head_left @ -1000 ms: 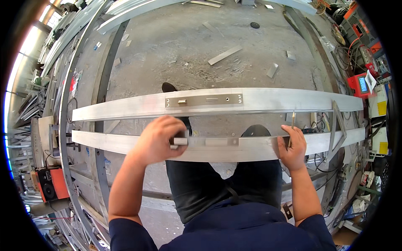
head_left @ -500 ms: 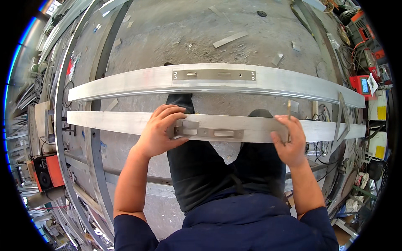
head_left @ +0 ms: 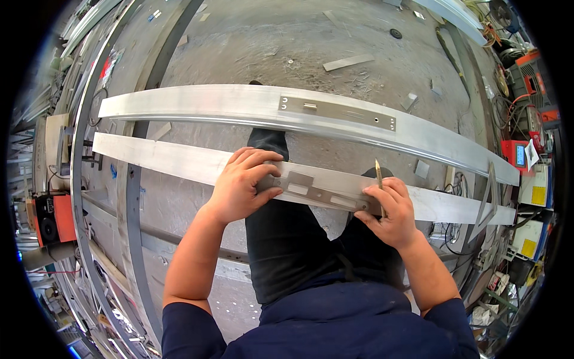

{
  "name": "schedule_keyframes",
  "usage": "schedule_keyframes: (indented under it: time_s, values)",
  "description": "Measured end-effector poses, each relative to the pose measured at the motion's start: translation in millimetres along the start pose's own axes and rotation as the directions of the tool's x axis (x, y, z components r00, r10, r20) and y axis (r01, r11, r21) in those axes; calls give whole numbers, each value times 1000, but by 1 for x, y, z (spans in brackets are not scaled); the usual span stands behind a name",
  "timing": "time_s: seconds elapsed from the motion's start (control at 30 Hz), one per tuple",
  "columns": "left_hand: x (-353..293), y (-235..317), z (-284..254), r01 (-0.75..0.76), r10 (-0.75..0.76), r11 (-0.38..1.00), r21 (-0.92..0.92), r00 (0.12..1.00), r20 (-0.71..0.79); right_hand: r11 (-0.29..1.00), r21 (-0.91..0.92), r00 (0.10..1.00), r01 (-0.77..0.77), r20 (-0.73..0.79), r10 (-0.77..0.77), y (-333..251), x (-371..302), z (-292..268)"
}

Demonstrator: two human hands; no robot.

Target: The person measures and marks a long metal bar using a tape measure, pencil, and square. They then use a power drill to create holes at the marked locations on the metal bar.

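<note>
A long silvery metal bar lies crosswise over my thighs. On its top face rests a flat grey metal plate with rectangular cutouts and small screw holes. My left hand is closed around the plate's left end, thumb at the near side and fingers over the far side. A slim pencil stands upright in my right hand, its tip pointing away from me. Thumb and forefinger of that hand also touch the plate's right end. Both plate ends are partly hidden by my fingers.
Beyond it, a second metal bar carries a fitted lock plate. A metal frame rail runs along the left. Offcuts such as a flat strip litter the floor. A red device with a screen stands at the right.
My right hand has moved left and down onto the plate's right end, still with the pencil. My left hand stays at the other end. The whole view has tilted slightly.
</note>
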State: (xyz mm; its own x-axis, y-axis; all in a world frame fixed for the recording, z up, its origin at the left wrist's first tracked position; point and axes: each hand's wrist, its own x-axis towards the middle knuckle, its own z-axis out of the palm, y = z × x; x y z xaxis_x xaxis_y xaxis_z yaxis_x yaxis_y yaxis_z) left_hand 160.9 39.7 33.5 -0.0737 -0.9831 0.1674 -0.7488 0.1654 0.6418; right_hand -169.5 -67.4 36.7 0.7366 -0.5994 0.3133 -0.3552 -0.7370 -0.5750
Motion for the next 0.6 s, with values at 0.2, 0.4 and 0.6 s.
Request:
schedule_keyframes:
  time_s: [0.2, 0.4, 0.6]
  values:
    - [-1, -1, 0, 10, -10, 1000, 28, 1000, -7, 999, -46, 999, 19, -25, -20, 4, -2, 7]
    - [2, -1, 2, 23, -23, 999, 33, 1000, -3, 998, -56, 998, 21, -50, -24, 5, -3, 7]
    - [1, 0, 2, 33, -33, 999, 25, 999, -2, 999, -37, 998, 3, -59, -6, 5, -2, 7]
